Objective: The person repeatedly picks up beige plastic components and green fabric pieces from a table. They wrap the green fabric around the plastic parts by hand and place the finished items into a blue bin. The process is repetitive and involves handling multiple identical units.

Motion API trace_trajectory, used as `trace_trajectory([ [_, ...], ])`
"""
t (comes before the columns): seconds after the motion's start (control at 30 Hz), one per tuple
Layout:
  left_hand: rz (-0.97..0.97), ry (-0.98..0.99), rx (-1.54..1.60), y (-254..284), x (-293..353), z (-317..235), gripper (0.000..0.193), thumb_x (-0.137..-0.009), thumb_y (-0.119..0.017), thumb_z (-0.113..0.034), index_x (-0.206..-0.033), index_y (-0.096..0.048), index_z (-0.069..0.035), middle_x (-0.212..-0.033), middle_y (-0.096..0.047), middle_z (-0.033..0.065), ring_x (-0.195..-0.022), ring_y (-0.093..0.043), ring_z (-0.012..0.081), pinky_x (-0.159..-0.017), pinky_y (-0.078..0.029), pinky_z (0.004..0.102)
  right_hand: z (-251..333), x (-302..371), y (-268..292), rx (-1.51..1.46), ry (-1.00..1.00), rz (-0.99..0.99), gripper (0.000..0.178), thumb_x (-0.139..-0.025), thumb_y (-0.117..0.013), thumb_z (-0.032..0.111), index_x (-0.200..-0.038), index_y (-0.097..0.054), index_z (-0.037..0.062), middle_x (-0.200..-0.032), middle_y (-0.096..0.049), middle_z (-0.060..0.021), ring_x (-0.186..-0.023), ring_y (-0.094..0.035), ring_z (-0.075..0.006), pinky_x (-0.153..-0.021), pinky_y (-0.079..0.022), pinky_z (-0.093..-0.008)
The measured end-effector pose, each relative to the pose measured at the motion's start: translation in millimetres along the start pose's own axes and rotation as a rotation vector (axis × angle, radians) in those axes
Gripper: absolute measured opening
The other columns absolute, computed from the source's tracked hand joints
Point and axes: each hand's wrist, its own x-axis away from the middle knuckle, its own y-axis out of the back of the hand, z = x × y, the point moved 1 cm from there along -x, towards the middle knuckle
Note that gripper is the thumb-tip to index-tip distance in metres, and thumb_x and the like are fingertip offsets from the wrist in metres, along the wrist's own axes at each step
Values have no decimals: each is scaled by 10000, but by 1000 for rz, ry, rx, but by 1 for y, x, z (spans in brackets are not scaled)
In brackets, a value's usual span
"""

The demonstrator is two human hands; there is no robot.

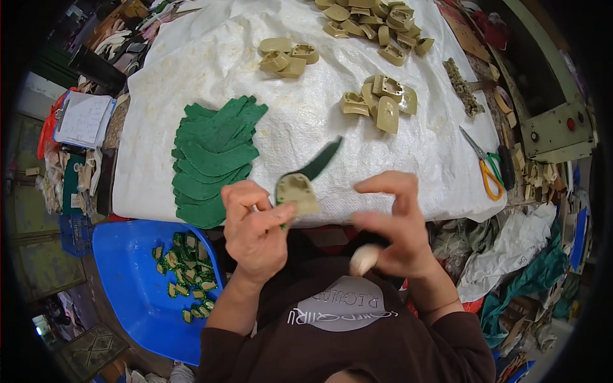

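Between the thumb and fingers of my left hand (pixel 255 230) is a beige shoe heel (pixel 297 191). A dark green strip (pixel 322 159) runs along the heel's edge, its loose end sticking up to the right. My right hand (pixel 399 223) is a little to the right, apart from the heel. Its fingers are spread with nothing visible in them, and the thumb is smeared by motion. Left of the heel, a stack of overlapping curved green strips (pixel 214 156) lies on the white sheet (pixel 300 121). Two small groups of bare beige heels, one nearer (pixel 387 115) and one farther (pixel 276 46), lie beyond.
A larger heap of beige heels (pixel 399 19) is at the far edge. Orange-and-green-handled scissors (pixel 490 182) lie at the right. A blue basin (pixel 128 287) at lower left holds several green-edged heels (pixel 188 268). A clipboard with papers (pixel 83 120) is at the left.
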Motion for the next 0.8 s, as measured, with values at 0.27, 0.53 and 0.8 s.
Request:
trace_trajectory([
  [0.27, 121, -35, 320, -23, 2, -22, 346, -637, -685, 124, -920, -596, -55, -976, -556, 134, -901, -593, 316, -799, -467, 371, -14, 32, -41, -1012, -623, -472, 279, -954, -538, 210, -1094, -484, -25, -1103, -587, -137, -966, -558, -140, -844, -471, -294],
  [0.53, 221, -260, -159, -32, 4, -25, 268, -686, -620, 48, -935, -551, -23, -885, -581, 124, -723, -581, 255, -556, -350, 337, -9, 46, -31, -872, -540, -300, 281, -959, -419, 113, -1155, -548, -41, -1100, -631, -132, -873, -607, -127, -785, -479, -263],
  [0.8, 274, -142, -237, -36, -2, -33, 204, -690, -620, 50, -868, -551, -19, -850, -562, 117, -675, -530, 241, -544, -348, 350, -8, 33, -23, -336, -311, -92, 356, -946, -418, 180, -1215, -533, -22, -1056, -631, -169, -857, -653, -237, -752, -507, -294],
])
